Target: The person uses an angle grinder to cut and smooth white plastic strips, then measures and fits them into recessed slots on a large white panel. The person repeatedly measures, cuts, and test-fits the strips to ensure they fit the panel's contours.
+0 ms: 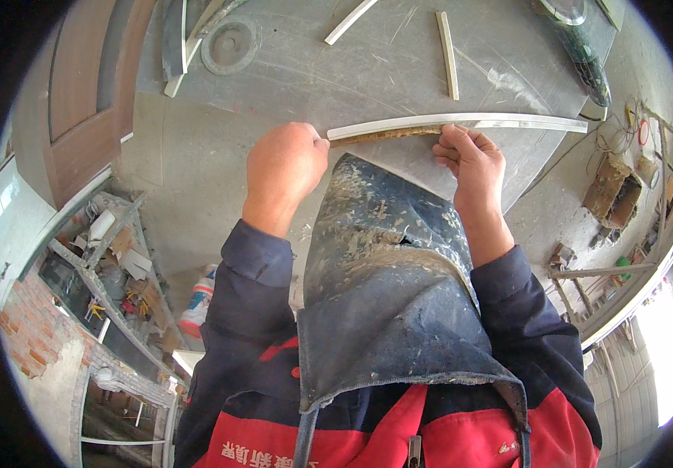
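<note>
A worn yellow-brown strip (388,136), which looks like a tape measure's blade, spans the gap between my two hands. My left hand (285,169) is closed around its left end, and what sits inside the fist is hidden. My right hand (475,158) pinches the strip between thumb and fingers farther right. Along the strip's far side lies a long white bar (512,121) on the grey tabletop (371,76). The bar reaches past my right hand to the table's right edge. A stained dark apron (395,234) bulges up below my hands.
Two short white strips (350,22) (447,55) lie farther back. A round disc (230,45) rests at the back left, beside longer strips. A dark green power tool (585,64) stands at the back right. Brown panels (85,88) lean at left. A bucket (199,301) is on the floor.
</note>
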Demonstrator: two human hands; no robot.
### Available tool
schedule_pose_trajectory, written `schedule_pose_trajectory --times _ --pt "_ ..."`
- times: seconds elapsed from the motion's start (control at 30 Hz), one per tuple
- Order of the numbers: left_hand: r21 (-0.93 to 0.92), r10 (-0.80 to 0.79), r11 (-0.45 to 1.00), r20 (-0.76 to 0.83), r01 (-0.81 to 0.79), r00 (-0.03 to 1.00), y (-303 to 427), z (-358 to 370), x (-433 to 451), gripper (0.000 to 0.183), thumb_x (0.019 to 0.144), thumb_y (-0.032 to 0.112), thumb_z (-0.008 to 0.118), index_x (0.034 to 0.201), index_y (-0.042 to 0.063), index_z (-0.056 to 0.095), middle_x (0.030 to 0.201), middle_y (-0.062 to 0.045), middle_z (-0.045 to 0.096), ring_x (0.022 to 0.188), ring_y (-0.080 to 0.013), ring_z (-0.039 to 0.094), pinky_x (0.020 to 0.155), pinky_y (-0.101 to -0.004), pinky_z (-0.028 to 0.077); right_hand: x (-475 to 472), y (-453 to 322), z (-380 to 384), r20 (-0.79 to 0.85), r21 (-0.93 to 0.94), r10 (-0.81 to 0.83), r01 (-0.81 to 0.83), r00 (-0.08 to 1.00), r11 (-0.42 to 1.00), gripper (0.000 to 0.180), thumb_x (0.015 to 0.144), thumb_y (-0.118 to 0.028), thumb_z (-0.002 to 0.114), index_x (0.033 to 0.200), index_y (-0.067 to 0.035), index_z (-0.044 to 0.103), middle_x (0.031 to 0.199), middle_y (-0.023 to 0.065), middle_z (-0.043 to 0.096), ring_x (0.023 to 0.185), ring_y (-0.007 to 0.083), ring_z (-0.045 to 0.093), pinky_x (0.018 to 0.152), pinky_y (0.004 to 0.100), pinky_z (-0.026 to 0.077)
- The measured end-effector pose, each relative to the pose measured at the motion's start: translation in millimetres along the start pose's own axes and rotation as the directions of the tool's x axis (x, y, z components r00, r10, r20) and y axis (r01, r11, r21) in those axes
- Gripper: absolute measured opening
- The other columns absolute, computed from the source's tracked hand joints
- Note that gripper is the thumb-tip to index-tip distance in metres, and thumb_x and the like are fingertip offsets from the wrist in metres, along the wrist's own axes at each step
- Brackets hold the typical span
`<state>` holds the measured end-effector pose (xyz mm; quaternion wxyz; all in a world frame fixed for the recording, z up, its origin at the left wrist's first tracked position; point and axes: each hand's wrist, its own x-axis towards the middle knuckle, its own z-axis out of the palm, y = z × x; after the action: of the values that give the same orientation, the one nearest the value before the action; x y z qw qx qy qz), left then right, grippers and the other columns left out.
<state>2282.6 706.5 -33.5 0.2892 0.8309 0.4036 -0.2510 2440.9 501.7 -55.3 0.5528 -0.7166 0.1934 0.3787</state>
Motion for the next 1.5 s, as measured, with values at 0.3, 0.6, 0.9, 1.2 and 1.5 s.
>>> schedule_pose_trajectory --times 0.3,0.6,0.9,1.2,1.5 --pt "0.019 -0.013 1.000 0.024 0.013 1.000 2.7 -1.1 4.2 0.025 0.089 0.029 0.068 0.088 0.006 0.078 0.089 -0.020 0.073 0.088 -0.0429 0.070 0.077 -0.0506 0.056 3.2 2.4 -4.6 0.009 0.015 0.029 -0.029 1.000 0.999 0.023 0.094 -0.017 0.078 0.102 0.004 0.072 0.088 0.0098 0.073 0.076 0.0176 0.071 0.069 0.0292 0.058" --pt "0.073 -0.037 0.997 0.089 0.031 0.995 1.1 -5.1 9.4 0.024 0.089 0.032 0.071 0.094 0.011 0.082 0.087 -0.016 0.075 0.082 -0.0367 0.073 0.073 -0.0452 0.055 -15.8 -2.3 1.1 0.054 0.236 0.230 -0.236 0.972 0.943 0.031 0.099 -0.015 0.072 0.122 0.004 0.065 0.105 0.0120 0.072 0.087 0.0200 0.074 0.075 0.0311 0.061" --pt "0.057 -0.012 0.998 0.087 0.007 0.996 1.5 -7.9 9.9 0.024 0.088 0.031 0.072 0.094 0.010 0.082 0.086 -0.017 0.076 0.081 -0.0362 0.073 0.072 -0.0448 0.055 -20.1 -6.3 16.0 -0.006 0.222 0.282 -0.274 0.959 0.936 0.033 0.103 -0.023 0.067 0.119 0.006 0.062 0.105 0.0156 0.073 0.084 0.0232 0.074 0.068 0.0348 0.062" --pt "0.041 -0.051 0.998 0.156 0.045 0.986 7.9 -16.9 8.4 0.024 0.090 0.030 0.070 0.096 0.010 0.082 0.092 -0.018 0.076 0.089 -0.0397 0.072 0.078 -0.0469 0.057 -18.0 -5.2 18.9 -0.070 0.114 0.200 -0.191 0.977 0.975 0.033 0.104 -0.024 0.066 0.112 0.007 0.065 0.096 0.0154 0.074 0.075 0.0227 0.074 0.061 0.0341 0.061" --pt "0.044 -0.031 0.999 0.143 0.025 0.989 6.8 -15.4 8.0 0.025 0.089 0.030 0.070 0.097 0.010 0.082 0.094 -0.018 0.076 0.091 -0.0398 0.072 0.080 -0.0471 0.057 -16.4 -5.9 20.4 -0.109 0.202 0.223 -0.198 0.969 0.959 0.029 0.101 -0.018 0.068 0.111 0.008 0.063 0.100 0.0169 0.072 0.082 0.0252 0.075 0.066 0.0351 0.062"
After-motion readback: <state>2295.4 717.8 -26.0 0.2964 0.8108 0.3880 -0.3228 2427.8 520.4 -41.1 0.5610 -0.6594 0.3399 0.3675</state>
